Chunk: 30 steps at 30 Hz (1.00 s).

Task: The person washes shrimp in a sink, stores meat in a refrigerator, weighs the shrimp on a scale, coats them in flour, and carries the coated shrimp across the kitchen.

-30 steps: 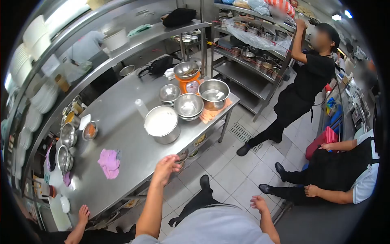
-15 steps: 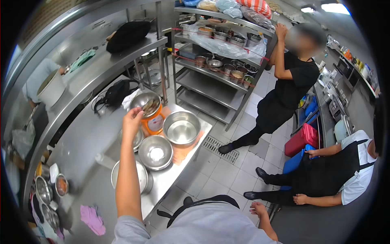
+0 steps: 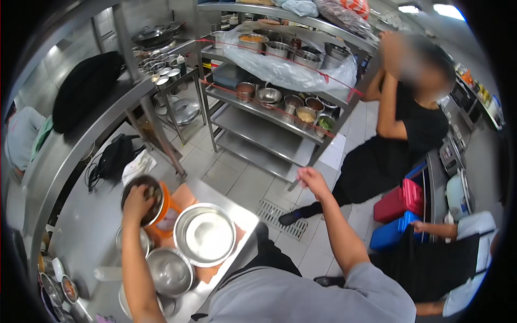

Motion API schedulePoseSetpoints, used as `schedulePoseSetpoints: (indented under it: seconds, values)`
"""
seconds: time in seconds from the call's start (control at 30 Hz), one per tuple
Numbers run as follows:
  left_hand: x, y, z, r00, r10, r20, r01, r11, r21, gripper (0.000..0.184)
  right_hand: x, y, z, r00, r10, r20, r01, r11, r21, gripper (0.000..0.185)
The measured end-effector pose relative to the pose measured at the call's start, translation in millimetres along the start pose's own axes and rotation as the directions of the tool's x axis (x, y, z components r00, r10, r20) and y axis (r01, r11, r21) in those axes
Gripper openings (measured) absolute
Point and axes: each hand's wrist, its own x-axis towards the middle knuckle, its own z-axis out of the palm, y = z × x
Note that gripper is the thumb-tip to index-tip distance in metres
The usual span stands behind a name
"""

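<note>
Orange at its base, one kitchen scale (image 3: 171, 203) carries one steel bowl (image 3: 144, 181) near the corner of a steel worktable (image 3: 81, 215), seen from the head camera. The person's left hand (image 3: 138, 203) dips into that bowl, fingers bent downward among dark pieces of food; whether they grip any cannot be told. The right hand (image 3: 312, 180) hangs out over the tiled floor (image 3: 231, 180), fingers loosely curled; whether it holds anything is unclear.

Beside the scale stand one wide steel pot (image 3: 204, 234) and one steel mixing bowl (image 3: 169, 272), with one more bowl (image 3: 142, 242) partly hidden by the left forearm. One clear bottle (image 3: 107, 273) lies near, and one black bag (image 3: 116, 159) rests farther back.

Beyond, one steel rack (image 3: 258, 121) bears metal pots under one plastic sheet (image 3: 291, 62). One drain grate (image 3: 283, 218), one red bin (image 3: 398, 200) and one blue bin (image 3: 393, 230) occupy the aisle, where two co-workers appear at right; a third is partly visible at far left.
</note>
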Motion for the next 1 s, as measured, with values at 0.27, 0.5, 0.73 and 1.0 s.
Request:
schedulePoseSetpoints:
  seconds: [0.27,0.5,0.73,1.0]
  values:
    - [48,68,1,0.966,-0.258,0.006,0.256,0.962,0.090,0.038,394,-26,-77,0.995,-0.084,0.055,0.094,0.972,-0.217,0.020]
    - [68,59,7,0.921,-0.387,-0.032,0.386,0.905,0.179,0.028,435,-64,-84,0.968,0.047,0.246,0.065,0.902,-0.426,0.026]
    - [33,21,-16,0.822,-0.553,-0.133,0.322,0.645,-0.693,0.029,383,-223,-65,0.688,-0.005,0.726,0.320,0.899,-0.298,0.036]
    - [-35,81,-1,0.716,-0.638,-0.284,-0.377,-0.010,-0.926,0.057,360,-268,-58,0.732,-0.045,0.679,0.315,0.907,-0.279,0.031]
